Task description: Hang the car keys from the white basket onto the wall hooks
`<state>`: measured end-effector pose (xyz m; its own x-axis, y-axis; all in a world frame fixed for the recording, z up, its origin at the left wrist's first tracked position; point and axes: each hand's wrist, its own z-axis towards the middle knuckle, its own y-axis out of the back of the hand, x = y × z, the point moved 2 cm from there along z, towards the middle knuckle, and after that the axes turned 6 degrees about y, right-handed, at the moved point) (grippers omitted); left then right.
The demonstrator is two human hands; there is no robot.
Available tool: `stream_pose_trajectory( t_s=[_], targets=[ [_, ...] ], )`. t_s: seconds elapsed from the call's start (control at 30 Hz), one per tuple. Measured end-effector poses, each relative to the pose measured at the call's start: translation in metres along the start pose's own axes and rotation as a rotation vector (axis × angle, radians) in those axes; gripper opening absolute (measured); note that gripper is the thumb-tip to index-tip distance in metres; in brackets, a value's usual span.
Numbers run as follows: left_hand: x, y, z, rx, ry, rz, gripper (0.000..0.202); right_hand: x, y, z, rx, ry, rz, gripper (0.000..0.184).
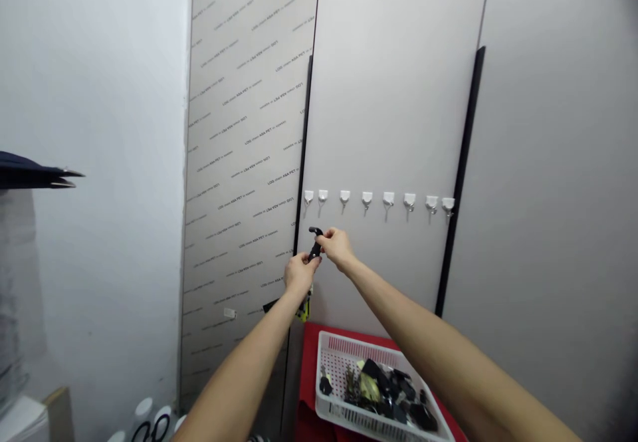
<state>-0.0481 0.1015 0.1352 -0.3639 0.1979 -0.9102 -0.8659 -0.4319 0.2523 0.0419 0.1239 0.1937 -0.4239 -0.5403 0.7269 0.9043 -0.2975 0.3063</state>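
In front of the grey cabinet door, both my hands grip a slim black item with a curved upper end (316, 231); its exact kind is not clear. My left hand (300, 273) pinches the lower part, while my right hand (337, 246) holds it near the bend. Just above them, a row of several white adhesive hooks (367, 198) runs across the door. Behind my left wrist shows part of a yellow-green and black thing (306, 309), mostly hidden by my forearm.
Below my hands, a white plastic basket (323, 405) of black and yellowish small items rests on a red surface (310, 352). Black handle strips (461, 176) edge the doors. At lower left are scissors (160, 427) among white-topped containers. A dark folded object (34, 171) juts in from the left.
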Motion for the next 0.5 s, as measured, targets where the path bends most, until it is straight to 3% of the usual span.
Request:
stream_pose_trajectory(
  t_s=[0.17,0.3,0.5],
  targets=[
    [-0.003,0.009,0.007,0.023,-0.129,0.000,0.029,0.013,-0.014,0.003,0.053,-0.100,0.258,0.017],
    [-0.006,0.014,0.019,0.062,-0.107,-0.100,0.031,0.020,-0.021,0.013,0.095,-0.097,0.446,0.019],
    [-0.015,0.011,0.047,0.110,-0.036,-0.171,0.031,0.017,-0.026,0.042,-0.016,-0.061,0.470,0.021]
  ],
)
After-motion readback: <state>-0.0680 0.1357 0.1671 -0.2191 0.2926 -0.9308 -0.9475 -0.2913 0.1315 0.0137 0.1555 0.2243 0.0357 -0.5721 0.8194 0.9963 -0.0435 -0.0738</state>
